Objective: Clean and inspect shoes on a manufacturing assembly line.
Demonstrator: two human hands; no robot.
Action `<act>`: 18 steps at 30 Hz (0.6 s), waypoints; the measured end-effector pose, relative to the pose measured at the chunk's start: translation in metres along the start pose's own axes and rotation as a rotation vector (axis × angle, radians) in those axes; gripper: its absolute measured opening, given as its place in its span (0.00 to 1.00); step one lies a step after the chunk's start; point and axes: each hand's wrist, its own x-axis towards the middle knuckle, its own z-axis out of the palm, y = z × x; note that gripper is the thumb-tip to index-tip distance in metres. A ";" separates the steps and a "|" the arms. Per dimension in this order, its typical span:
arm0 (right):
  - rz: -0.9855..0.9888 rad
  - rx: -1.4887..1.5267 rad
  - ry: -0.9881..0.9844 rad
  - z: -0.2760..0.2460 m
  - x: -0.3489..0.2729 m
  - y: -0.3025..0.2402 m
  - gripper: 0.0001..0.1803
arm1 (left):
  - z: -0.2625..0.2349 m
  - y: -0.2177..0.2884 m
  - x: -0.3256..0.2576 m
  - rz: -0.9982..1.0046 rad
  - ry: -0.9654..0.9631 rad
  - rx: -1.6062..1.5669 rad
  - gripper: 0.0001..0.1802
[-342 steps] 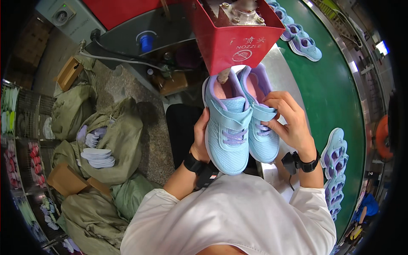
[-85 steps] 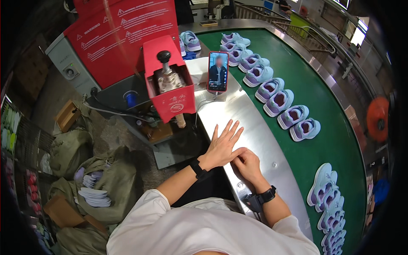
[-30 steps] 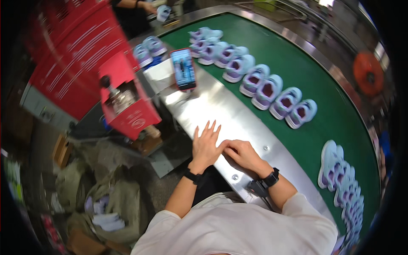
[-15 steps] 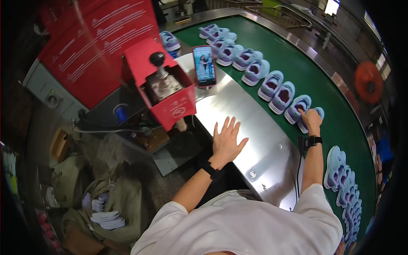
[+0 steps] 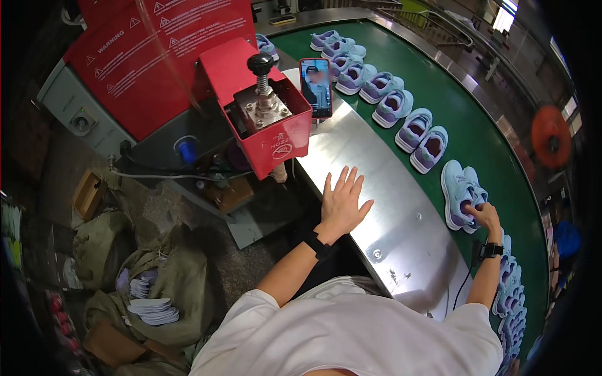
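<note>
My left hand (image 5: 345, 203) lies flat on the shiny metal table (image 5: 401, 219), palm down with fingers spread. On the green belt (image 5: 411, 56) to the right, my right hand (image 5: 486, 217) has its thumb and fingers closed at the opening of a light blue and purple sneaker (image 5: 478, 187). A matching sneaker (image 5: 453, 182) stands against it on the left. Both have their toes pointing away from me. Farther up the belt, a row of sneakers (image 5: 392, 108) stands with openings on the far side; another group of sneakers (image 5: 511, 294) sits nearer, partly behind my right forearm.
A phone (image 5: 316, 89) stands upright at the table's far end. Left of it is a red machine (image 5: 269, 135) with a black knob (image 5: 260, 63). Sacks (image 5: 185, 276) at lower left hold stacked pale insoles (image 5: 153, 311). A metal rail (image 5: 495, 122) borders the belt.
My right hand has brought the end pair of sneakers nearer along the belt and turned their toes away from me. My left hand stays flat on the table. The phone's picture differs.
</note>
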 end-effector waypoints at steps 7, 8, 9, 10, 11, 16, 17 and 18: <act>0.023 0.066 0.256 0.022 0.025 0.023 0.17 | -0.006 0.008 0.002 0.016 0.039 -0.083 0.31; 0.016 0.126 0.281 0.020 0.027 0.029 0.18 | -0.011 0.008 0.000 0.015 0.041 -0.082 0.31; 0.010 0.185 0.305 0.018 0.028 0.035 0.18 | -0.018 0.007 -0.005 -0.014 0.020 -0.334 0.29; -0.026 0.203 0.337 0.012 0.025 0.023 0.16 | -0.027 0.004 -0.012 -0.055 0.006 -0.573 0.26; -0.027 0.202 0.335 0.004 0.018 0.016 0.16 | -0.029 0.004 -0.018 -0.058 0.005 -0.573 0.26; -0.815 0.435 0.285 -0.068 -0.052 -0.126 0.12 | -0.053 -0.003 -0.035 -0.514 -0.213 -1.801 0.36; -0.930 0.340 0.211 -0.075 -0.062 -0.157 0.14 | -0.052 -0.006 -0.036 -0.544 -0.376 -2.148 0.43; -1.137 0.239 0.198 -0.079 -0.070 -0.186 0.14 | -0.048 -0.010 -0.039 -0.531 -0.558 -2.296 0.54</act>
